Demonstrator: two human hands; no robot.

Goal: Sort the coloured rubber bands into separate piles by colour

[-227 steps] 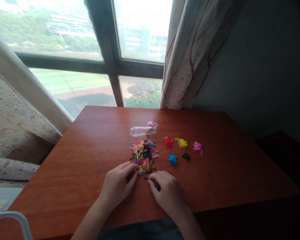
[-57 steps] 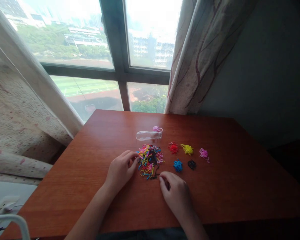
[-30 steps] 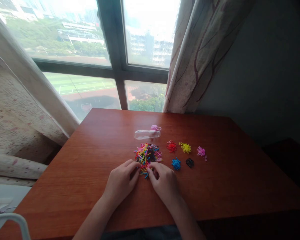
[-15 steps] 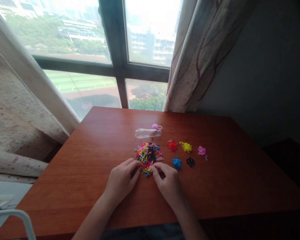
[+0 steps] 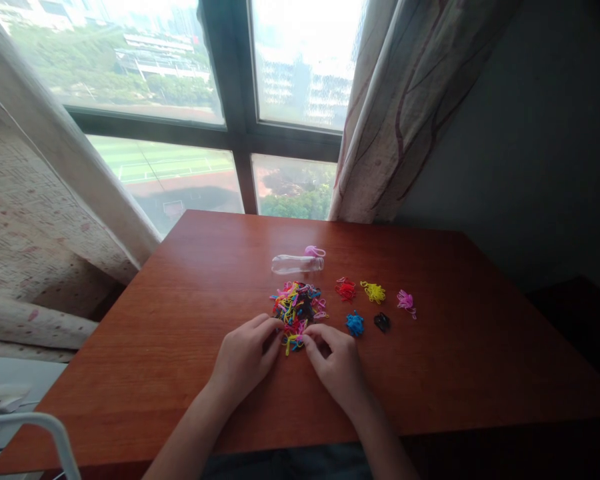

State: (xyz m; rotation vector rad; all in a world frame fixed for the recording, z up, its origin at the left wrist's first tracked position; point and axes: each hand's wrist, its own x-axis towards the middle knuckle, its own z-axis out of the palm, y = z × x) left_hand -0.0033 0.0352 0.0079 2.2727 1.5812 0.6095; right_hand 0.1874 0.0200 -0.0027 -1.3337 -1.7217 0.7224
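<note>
A mixed pile of small coloured plastic stitch markers (image 5: 300, 301), shaped like tiny safety pins, lies on the wooden table (image 5: 180, 333). At the pile's near left edge, my left hand (image 5: 245, 350) has its fingers curled, thumb and index tips close together; what they pinch is too small to make out. On the near right side my right hand (image 5: 334, 357) pinches at a stitch marker, with pink and yellow pieces at its fingertips. Sorted heaps lie to the right: red markers (image 5: 346, 290), yellow markers (image 5: 375, 292), pink markers (image 5: 405, 301), blue markers (image 5: 355, 324) and black markers (image 5: 381, 323).
Beyond the pile a clear bottle (image 5: 295, 265) lies on its side, with a pink looped piece (image 5: 314, 251) behind it. A window (image 5: 240, 133) and curtains (image 5: 380, 120) border the table's far side. A white curved bar (image 5: 55, 427) stands at lower left.
Both hands stay at the near edge of the pile with only slight finger movement. A few yellow and blue markers between the fingertips have shifted. The view has tilted slightly.
</note>
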